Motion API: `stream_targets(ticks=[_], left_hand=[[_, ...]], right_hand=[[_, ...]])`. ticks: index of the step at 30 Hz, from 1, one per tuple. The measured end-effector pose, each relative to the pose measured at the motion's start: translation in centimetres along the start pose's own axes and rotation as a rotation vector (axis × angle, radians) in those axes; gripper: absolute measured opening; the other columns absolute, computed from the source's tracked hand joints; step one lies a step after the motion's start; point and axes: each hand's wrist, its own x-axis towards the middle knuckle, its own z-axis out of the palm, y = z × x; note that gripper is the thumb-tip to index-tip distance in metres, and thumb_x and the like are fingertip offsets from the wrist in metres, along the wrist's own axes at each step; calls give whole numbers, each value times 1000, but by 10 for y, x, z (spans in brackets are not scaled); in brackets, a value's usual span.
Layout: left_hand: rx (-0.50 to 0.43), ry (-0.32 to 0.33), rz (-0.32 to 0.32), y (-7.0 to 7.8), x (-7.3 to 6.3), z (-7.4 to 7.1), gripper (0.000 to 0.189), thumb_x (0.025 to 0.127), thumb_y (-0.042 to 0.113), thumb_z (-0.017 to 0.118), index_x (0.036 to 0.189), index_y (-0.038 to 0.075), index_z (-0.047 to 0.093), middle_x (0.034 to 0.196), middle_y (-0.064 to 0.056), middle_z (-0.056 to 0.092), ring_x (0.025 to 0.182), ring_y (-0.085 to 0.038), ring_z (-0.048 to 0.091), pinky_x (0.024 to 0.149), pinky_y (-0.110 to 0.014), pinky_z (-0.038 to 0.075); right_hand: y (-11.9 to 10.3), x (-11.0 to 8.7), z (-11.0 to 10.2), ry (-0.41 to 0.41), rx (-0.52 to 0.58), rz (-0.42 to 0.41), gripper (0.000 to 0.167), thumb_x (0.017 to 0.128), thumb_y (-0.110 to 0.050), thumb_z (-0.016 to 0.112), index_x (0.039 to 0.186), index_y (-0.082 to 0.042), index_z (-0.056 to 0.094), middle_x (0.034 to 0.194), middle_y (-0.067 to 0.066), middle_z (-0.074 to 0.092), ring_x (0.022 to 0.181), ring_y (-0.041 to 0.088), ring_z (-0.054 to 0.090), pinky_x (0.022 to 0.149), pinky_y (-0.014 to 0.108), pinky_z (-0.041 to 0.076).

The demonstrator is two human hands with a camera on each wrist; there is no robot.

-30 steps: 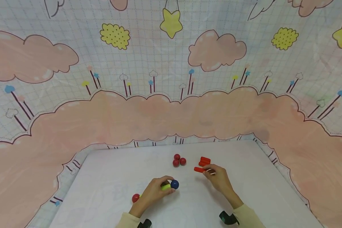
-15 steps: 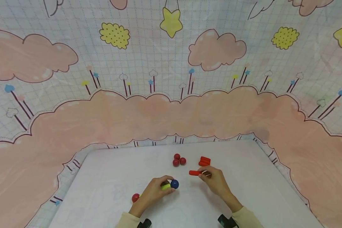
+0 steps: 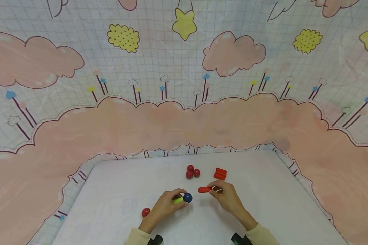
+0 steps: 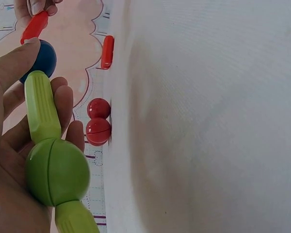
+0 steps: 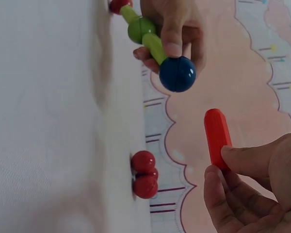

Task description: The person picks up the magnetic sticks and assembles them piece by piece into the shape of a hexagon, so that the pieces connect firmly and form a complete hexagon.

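My left hand point(image 3: 167, 205) holds a chain of toy rods and balls, thumb and fingertips around its blue ball point(image 5: 177, 74). Behind that ball come a yellow-green rod point(image 4: 42, 108), a green ball point(image 4: 58, 172) and another yellow-green rod point(image 4: 76, 218). At the chain's far end is a red ball point(image 3: 146, 212). Between thumb and fingers, my right hand point(image 3: 228, 197) pinches a red rod point(image 5: 216, 136) by one end. Its free end points left toward the blue ball, and a gap shows between them in the head and right wrist views.
Three red balls point(image 3: 190, 173) lie clustered on the white table point(image 3: 125, 183), beyond the hands. Right of them sit a few red rods point(image 3: 220, 174) side by side. A cloud-patterned cloth point(image 3: 184, 126) rises behind the table.
My right hand has carried the red rod away from the other rods, left and nearer to me, closer to the blue ball. The left hand has stayed almost still.
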Motion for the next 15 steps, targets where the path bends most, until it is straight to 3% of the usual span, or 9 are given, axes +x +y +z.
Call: stream_targets(ticks=[15], left_hand=[[-6,-1,11,0,0,0,40,87,43,72,121,24,64,101,4,70,87,-8,56,80,-25,50]], right_hand=[[-4,-1,9,-63,-31,-68,20,84,-4,75,98,-17,73,96,-2,71,82,11,63,74,21,55]])
